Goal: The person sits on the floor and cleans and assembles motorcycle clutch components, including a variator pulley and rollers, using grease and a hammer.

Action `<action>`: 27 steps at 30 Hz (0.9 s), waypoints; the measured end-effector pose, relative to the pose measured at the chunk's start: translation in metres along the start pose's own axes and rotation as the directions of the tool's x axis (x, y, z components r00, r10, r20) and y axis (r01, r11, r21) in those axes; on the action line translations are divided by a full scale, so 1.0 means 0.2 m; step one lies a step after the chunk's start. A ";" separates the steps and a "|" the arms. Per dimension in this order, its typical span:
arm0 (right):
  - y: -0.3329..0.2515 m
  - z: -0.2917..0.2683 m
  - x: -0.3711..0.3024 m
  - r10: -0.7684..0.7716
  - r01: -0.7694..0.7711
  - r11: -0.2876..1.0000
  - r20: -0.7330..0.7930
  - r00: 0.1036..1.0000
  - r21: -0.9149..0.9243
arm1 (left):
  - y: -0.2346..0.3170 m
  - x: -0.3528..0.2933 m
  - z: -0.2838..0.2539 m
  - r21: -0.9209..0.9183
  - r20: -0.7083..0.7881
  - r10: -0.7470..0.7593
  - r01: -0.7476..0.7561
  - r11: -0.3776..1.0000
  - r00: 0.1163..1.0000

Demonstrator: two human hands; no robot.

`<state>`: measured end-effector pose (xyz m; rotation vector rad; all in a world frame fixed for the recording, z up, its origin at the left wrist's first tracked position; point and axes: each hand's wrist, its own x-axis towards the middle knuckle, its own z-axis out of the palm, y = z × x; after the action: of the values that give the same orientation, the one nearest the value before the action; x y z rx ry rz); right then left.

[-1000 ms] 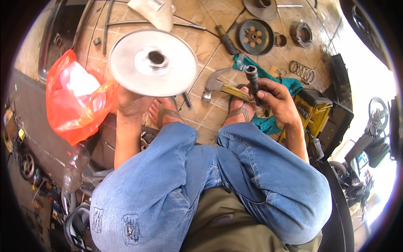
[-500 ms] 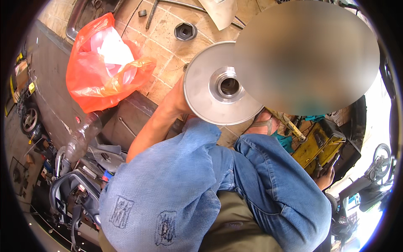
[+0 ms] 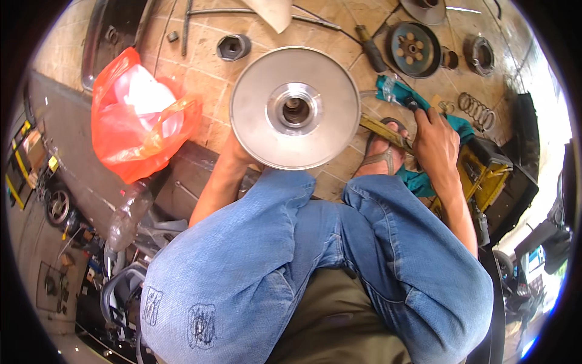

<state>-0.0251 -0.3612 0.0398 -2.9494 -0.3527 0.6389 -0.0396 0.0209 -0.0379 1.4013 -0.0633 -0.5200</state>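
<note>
A round grey metal pulley disc with a bored hub in its middle is held level above the floor, just beyond my knees. My left hand grips it from below at the near left edge; the disc hides most of those fingers. Out to the right, my right hand is closed, fingers curled down beside a small black-ended item over a teal cloth. What lies inside those fingers is hidden. A worn yellow bar passes between this hand and my sandalled foot.
An orange plastic bag sits at left, with a large socket beyond the disc. Far right lie a clutch drum, a ring-shaped part and a coil spring. A yellow toolbox stands near my right forearm.
My right hand has moved forward from beside the yellow toolbox to the teal cloth. The pulley disc has shifted left and now faces up more squarely. A blurred patch no longer covers the upper right.
</note>
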 end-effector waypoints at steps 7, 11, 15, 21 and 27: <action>0.16 0.00 0.07 0.323 -0.372 0.909 0.246 0.914 0.187 | 0.01 0.03 0.09 -0.010 -0.064 0.027 -0.028 1.000 0.998; 0.33 -0.04 -0.09 0.341 -0.434 0.745 0.270 0.900 0.507 | -0.02 0.21 0.18 0.040 -0.161 0.087 -0.082 0.996 0.983; 0.34 -0.17 -0.50 0.775 -0.371 0.431 -0.127 0.620 0.822 | -0.10 0.34 0.19 0.150 -0.199 0.183 -0.155 0.977 0.963; 0.61 0.00 -0.93 0.872 -0.715 0.487 -0.333 0.359 0.502 | -0.13 0.39 0.15 0.350 -0.198 0.380 -0.297 0.888 0.903; 0.78 0.30 -1.14 0.920 -0.817 0.392 -0.184 0.346 0.423 | -0.11 0.41 0.13 0.450 -0.229 0.435 -0.301 0.841 0.871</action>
<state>-0.2210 -0.5655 0.0518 -2.6436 1.3876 0.0590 0.0164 -0.0364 -0.0758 1.8104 -0.1841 0.0669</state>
